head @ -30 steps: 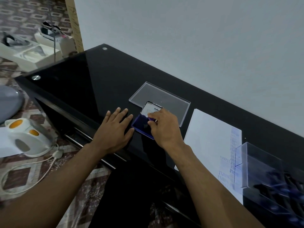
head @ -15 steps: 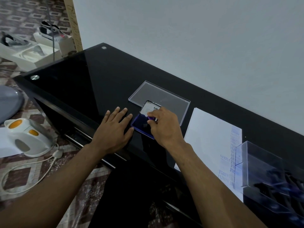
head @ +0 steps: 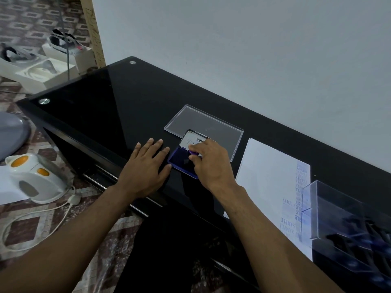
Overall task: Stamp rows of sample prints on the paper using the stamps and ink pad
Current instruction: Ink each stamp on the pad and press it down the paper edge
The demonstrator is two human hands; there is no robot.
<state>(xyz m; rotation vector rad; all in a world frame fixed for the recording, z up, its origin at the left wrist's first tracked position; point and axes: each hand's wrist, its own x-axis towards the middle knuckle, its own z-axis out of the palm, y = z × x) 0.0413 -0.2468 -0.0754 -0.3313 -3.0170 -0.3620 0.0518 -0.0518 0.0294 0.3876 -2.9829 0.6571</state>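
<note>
While left hand [head: 146, 168] lies flat on glossy glass | right hand [head: 208, 163] fingers pinch purple stamp [head: 193, 152].

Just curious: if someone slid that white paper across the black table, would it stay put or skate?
The paper looks like one thin sheet lying flat, so probably light and floppy. The table is glossy, so it would likely slide easily; nothing visibly weighs it down.

I take this for a room in a home: left of the black glass bench [head: 101, 98] I see patterned floor tiles [head: 27, 15], a white electric kettle [head: 36, 178] with its cord, and open white boxes [head: 42, 70] beyond it.
</note>
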